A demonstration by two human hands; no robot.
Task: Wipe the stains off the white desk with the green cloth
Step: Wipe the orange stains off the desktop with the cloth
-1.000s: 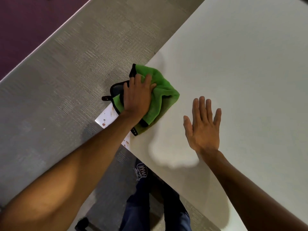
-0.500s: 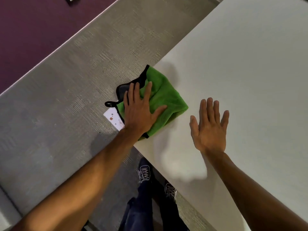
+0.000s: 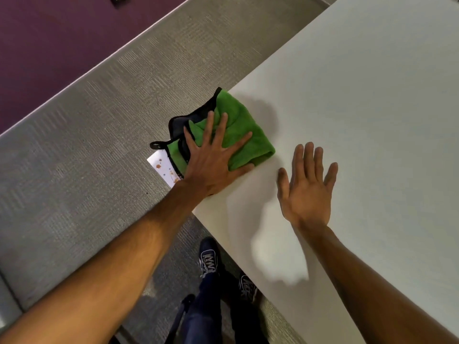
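A green cloth (image 3: 244, 135) with a black trim lies bunched on the left corner of the white desk (image 3: 360, 108). My left hand (image 3: 213, 160) presses flat on the cloth, fingers spread. Several reddish-brown stains (image 3: 164, 170) dot the bare desk corner just left of the cloth. My right hand (image 3: 306, 187) rests flat on the desk to the right of the cloth, fingers apart and holding nothing.
Grey carpet (image 3: 87, 170) lies left of the desk, with a purple area (image 3: 49, 45) beyond it. My shoes (image 3: 210, 259) and dark trousers stand below the desk's near edge. The desk's left edge runs diagonally up to the right.
My left hand has flattened and spread its fingers on the cloth, which has slid slightly right onto the desk. More of the stained corner is bare. The right hand stays flat.
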